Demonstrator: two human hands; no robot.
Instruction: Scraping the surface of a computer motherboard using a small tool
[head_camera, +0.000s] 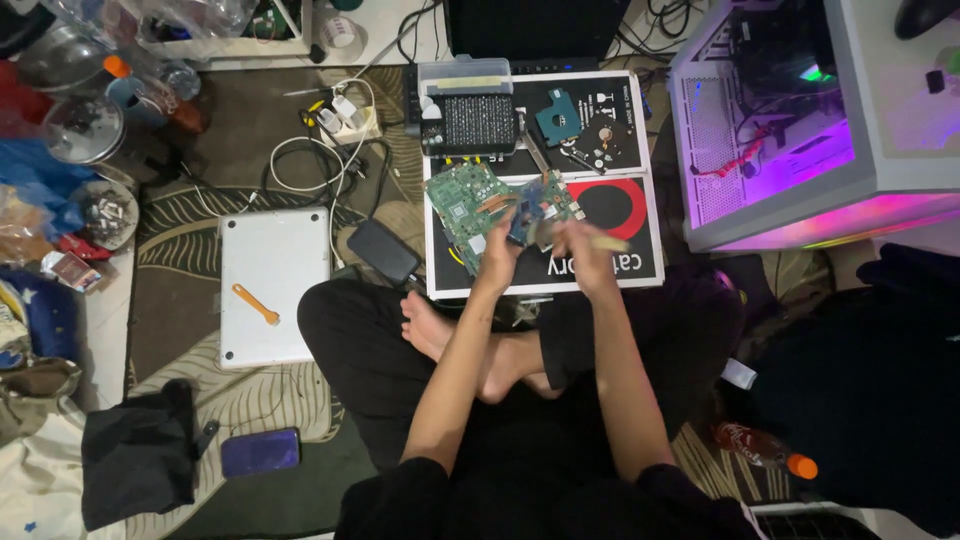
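Seated cross-legged on a patterned rug, a person holds a small blue circuit board (527, 222) above a black mat (600, 275), the left hand (497, 255) closed around its edge. The right hand (578, 250) pinches a blurred, pale stick-like tool (610, 243) beside a green motherboard (465, 205).

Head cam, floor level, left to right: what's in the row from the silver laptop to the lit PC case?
Silver laptop with an orange pry tool on it → black power brick → green circuit board → left hand on a small blue board → right hand → white PC case, glowing purple.
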